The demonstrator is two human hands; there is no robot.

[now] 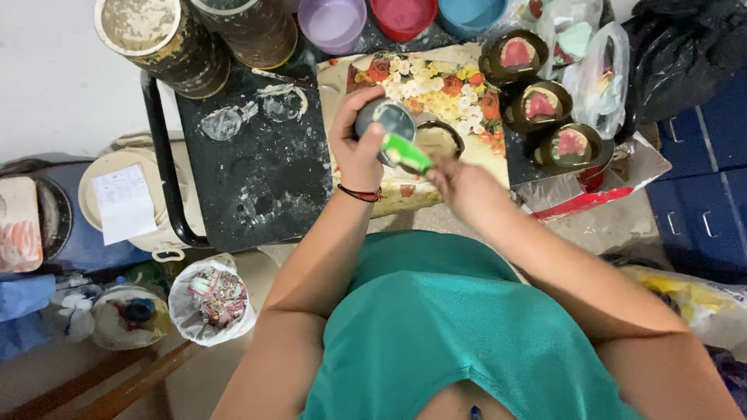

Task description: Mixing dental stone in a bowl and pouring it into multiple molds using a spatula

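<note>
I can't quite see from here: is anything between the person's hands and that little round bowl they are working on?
Nothing visible: the left hand grips the small round bowl directly, and the right hand holds a green-handled tool against it.

I stand beside a small black worktable (257,179) with a black metal tube frame, its top stained with white dried splashes. A flowered cloth (436,89) covers part of it. The floor (47,85) is pale grey concrete. At the right stands a dark blue cabinet with drawers (704,194). On the floor at the left, a white plastic bag full of scraps (212,299) sits near a white lidded bucket (124,204). The light is soft and even.
</note>
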